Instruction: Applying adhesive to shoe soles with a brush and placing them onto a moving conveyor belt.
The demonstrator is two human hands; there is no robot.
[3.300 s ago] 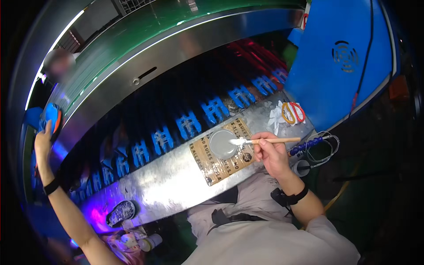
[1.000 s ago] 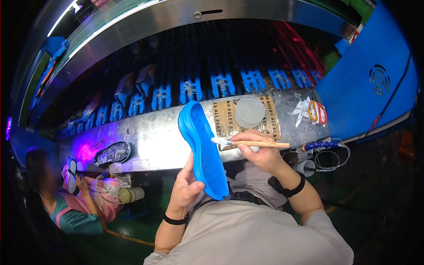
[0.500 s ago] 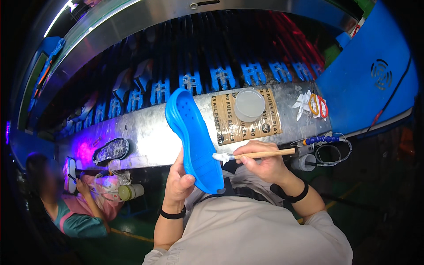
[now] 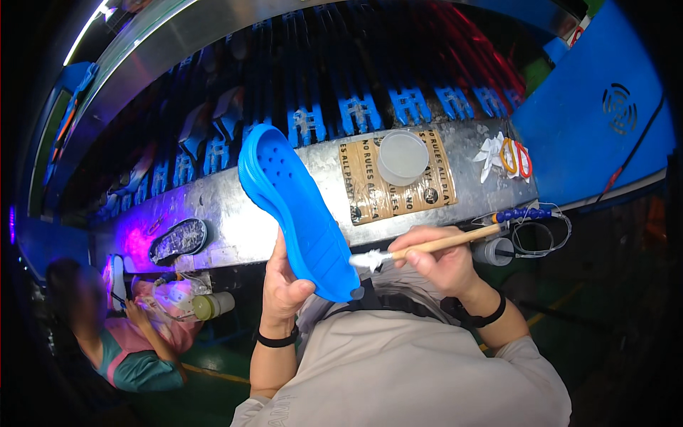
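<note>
My left hand (image 4: 284, 285) grips a bright blue shoe sole (image 4: 295, 206) by its near end and holds it upright over the metal bench edge. In my right hand (image 4: 441, 260) is a wooden-handled brush (image 4: 427, 245). Its white bristle tip (image 4: 366, 260) touches the sole's lower right edge. A round translucent cup (image 4: 402, 156) stands on a brown printed card (image 4: 395, 181) just beyond the brush.
A metal bench (image 4: 242, 220) runs across, with a conveyor of blue holders (image 4: 356, 110) behind it. Orange scissors (image 4: 514, 158) and white rags lie at the right. A dark sole (image 4: 178, 240) rests at the left. Another person (image 4: 121, 327) sits at the lower left.
My left hand fetched the blue sole from the far left and brought it in front of me. The brush left the cup and now touches the sole's edge.
</note>
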